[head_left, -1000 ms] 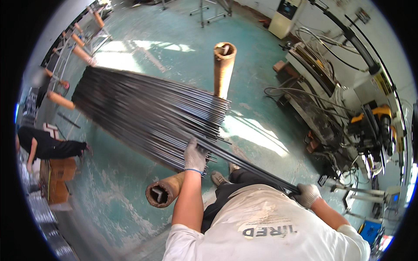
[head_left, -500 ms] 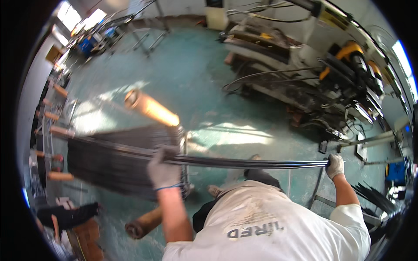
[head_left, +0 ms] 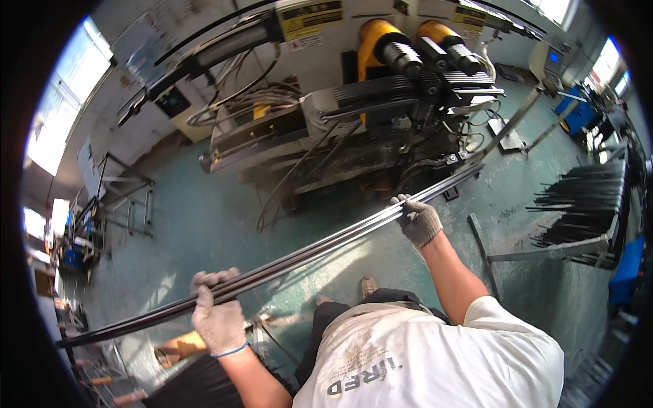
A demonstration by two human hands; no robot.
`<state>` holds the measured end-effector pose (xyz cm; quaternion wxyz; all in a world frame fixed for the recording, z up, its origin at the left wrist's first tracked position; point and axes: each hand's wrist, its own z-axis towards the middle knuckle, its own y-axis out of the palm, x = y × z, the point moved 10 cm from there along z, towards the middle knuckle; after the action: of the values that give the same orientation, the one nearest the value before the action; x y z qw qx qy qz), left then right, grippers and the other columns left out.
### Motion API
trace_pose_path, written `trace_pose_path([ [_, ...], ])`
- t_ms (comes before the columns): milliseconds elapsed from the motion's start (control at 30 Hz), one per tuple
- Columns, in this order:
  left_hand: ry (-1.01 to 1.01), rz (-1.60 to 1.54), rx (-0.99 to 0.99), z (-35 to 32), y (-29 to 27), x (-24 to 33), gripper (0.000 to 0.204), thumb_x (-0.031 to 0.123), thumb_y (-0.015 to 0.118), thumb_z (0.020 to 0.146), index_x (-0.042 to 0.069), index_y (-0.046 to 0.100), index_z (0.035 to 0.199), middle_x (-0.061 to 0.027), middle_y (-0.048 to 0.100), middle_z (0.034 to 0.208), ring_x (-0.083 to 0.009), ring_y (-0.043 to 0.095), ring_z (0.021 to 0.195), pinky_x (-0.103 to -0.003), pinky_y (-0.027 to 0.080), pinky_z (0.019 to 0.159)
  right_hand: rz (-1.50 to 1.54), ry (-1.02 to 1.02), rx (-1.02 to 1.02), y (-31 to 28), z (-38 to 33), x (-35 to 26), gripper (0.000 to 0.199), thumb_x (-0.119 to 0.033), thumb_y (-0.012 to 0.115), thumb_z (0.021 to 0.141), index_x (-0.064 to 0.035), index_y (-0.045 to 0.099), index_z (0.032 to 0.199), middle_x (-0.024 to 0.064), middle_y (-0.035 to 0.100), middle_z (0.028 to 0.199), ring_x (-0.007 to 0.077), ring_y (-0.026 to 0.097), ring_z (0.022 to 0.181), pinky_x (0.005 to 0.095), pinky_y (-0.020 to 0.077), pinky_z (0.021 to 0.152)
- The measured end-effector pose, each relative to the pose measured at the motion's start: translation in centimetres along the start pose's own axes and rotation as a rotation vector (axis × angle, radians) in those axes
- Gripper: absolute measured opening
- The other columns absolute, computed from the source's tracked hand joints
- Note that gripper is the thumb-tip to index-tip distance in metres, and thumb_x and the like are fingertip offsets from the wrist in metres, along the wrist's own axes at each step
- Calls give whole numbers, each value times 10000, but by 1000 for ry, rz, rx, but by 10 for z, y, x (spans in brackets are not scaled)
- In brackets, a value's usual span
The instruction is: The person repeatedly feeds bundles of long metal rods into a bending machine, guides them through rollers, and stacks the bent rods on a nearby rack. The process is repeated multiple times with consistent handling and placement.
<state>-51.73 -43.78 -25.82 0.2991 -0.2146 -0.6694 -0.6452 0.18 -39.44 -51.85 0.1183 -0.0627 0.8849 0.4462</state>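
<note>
A bundle of long, thin dark metal bars [head_left: 306,256] spans the view in front of me, slanting from lower left up to the right. My left hand [head_left: 219,319], in a pale knitted glove, wraps round the bundle toward its left part. My right hand [head_left: 420,224], gloved too, grips it nearer the right end, fingers curled over the bars. The bars' right tips reach close to the machine [head_left: 388,136], which has two orange and black cylindrical units [head_left: 381,44]. I cannot tell how many bars are in the bundle.
On the right, a metal rack [head_left: 558,251] bears a stack of black bars [head_left: 578,204]. At lower left lie another dark stack [head_left: 197,384] and a brown roller [head_left: 180,347]. A cable [head_left: 272,197] hangs from the machine to the floor. A metal frame [head_left: 139,197] stands far left.
I have turned rightward, so the machine now lies straight ahead. The bundle has moved away from the stack at left and tilted, its right end higher in view. Both hands still hold it.
</note>
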Motion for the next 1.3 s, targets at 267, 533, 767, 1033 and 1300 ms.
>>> trace_pose_path([
  [267,152,262,4,128,-48,77,322,231,736,1065,-1,653,1272,-104,663,1146,-280,654,1148,-470,469,1191,-124,-476,-55,70,70,-160,331,-235,751,1086,-4,652,1300,101,744,1134,251,722,997,411,638,965],
  [533,-35,91,148,289,-96,-43,230,213,683,1115,-13,725,1121,-132,742,1087,-295,710,1083,-436,565,1092,-225,-567,162,189,120,-208,298,-409,710,1120,-117,752,1162,51,791,1021,250,737,854,488,637,815],
  [767,-193,5,219,383,-46,-135,228,207,663,1127,10,768,1085,-125,787,1148,-267,722,1135,-422,538,1131,-221,-625,182,206,201,-286,447,-425,657,1078,-48,774,1288,127,812,1250,321,744,1054,475,573,1059],
  [1033,-391,97,291,423,10,-241,249,255,786,1062,47,830,1190,-74,807,1298,-211,724,1210,-339,531,1137,-225,-565,134,227,221,-300,350,-416,748,996,-83,785,1098,113,782,960,320,729,788,475,620,719],
  [1300,-490,74,358,419,62,-276,299,293,844,1003,81,836,1213,-32,821,1292,-197,745,1194,-335,581,1053,-280,-589,220,240,245,-311,325,-390,711,1046,-65,718,1045,81,663,884,273,640,763,440,526,653],
])
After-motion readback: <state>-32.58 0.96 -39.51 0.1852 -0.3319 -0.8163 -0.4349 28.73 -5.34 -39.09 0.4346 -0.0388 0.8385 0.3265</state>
